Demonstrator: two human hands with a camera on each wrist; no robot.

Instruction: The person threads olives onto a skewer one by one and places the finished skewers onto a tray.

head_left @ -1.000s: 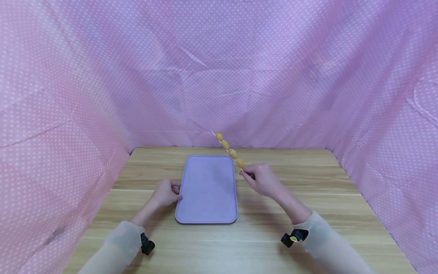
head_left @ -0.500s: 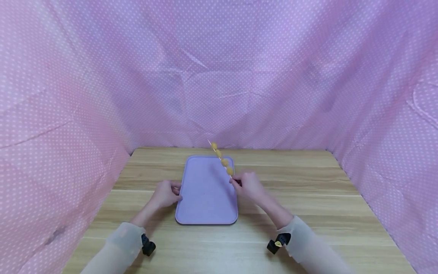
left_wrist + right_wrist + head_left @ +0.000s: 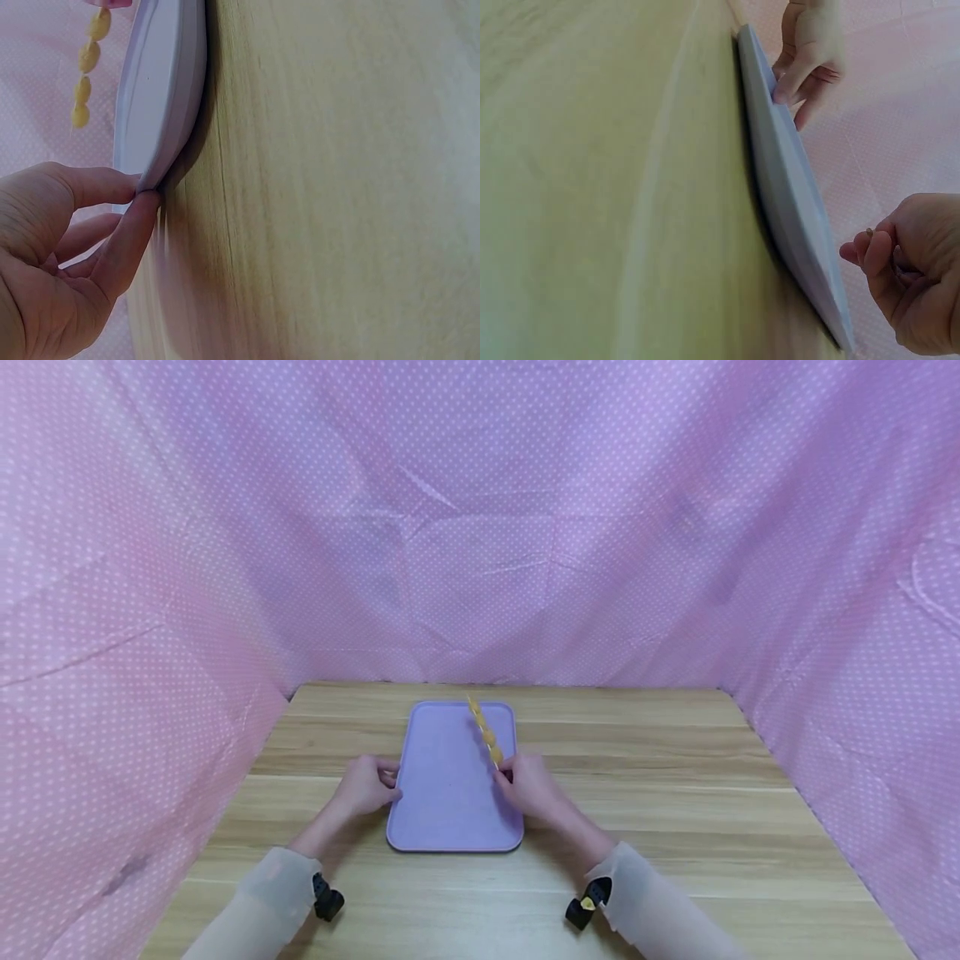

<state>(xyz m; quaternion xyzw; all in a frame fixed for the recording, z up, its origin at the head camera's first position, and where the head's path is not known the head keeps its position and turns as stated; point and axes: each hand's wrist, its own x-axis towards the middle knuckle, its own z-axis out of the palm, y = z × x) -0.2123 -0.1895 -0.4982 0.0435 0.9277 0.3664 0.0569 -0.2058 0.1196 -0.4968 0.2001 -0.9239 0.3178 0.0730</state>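
A lavender rectangular tray [image 3: 442,814] lies on the wooden table. My left hand [image 3: 363,785] pinches its left rim; in the left wrist view, thumb and finger meet on either side of the rim. Between the thumb and fingers of my right hand [image 3: 531,787] is the lower end of a skewer [image 3: 489,737] threaded with several yellowish-brown balls. It slants over the tray's right half, pointing away from me. In the left wrist view the skewer [image 3: 89,56] stands apart from the tray. The right wrist view shows only its stick end [image 3: 869,232], at the fingertips.
Bare wood of the table [image 3: 645,760] surrounds the tray. Pink polka-dot cloth [image 3: 480,568] hangs behind and along both sides of the table. A small black camera sits at each wrist, the left camera [image 3: 327,902] and the right camera [image 3: 581,912].
My right hand has moved left and toward me, lowering the skewer from beyond the tray's far right corner to over its right half. My left hand stays at the rim.
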